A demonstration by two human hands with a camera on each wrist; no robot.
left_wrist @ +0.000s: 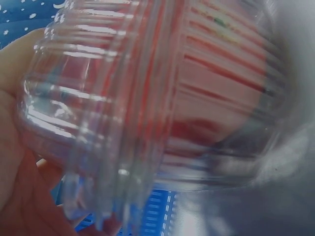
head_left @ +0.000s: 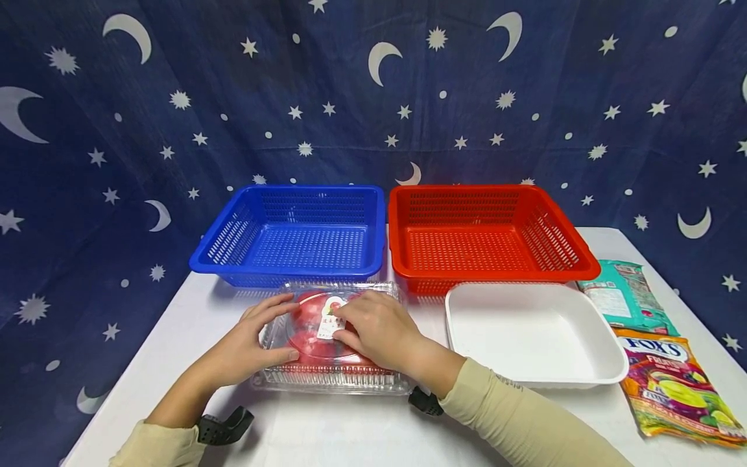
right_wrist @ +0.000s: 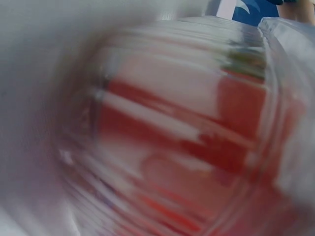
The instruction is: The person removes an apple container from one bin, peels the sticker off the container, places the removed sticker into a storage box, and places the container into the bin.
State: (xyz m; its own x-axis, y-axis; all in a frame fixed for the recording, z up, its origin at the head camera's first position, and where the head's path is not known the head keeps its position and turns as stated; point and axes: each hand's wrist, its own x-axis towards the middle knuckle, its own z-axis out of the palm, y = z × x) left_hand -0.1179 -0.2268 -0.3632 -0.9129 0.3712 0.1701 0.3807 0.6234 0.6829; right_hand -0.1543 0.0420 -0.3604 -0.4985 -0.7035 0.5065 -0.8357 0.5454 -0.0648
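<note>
A clear plastic clamshell container (head_left: pixel 344 376) with ribbed sides lies on the table, its lid down. Through the plastic show large red, round pieces (head_left: pixel 309 311) with a bit of green (right_wrist: pixel 246 61). My left hand (head_left: pixel 248 340) grips the container's left side, thumb toward the front and fingers toward the back. On the lid sits a white label (head_left: pixel 328 326) with a small picture and print. My right hand (head_left: pixel 379 327) reaches over the lid from the right, thumb and fingertips pinching at the label. Both wrist views are blurred and filled by the container.
Behind the container stand a blue basket (head_left: pixel 286 275) and a red basket (head_left: pixel 496 275). A white tray (head_left: pixel 531 337) is to the right, close to my right forearm. Beyond it lie a teal packet (head_left: pixel 630 295) and a FOX'S candy bag (head_left: pixel 679 389). A starry curtain (head_left: pixel 350 84) hangs behind.
</note>
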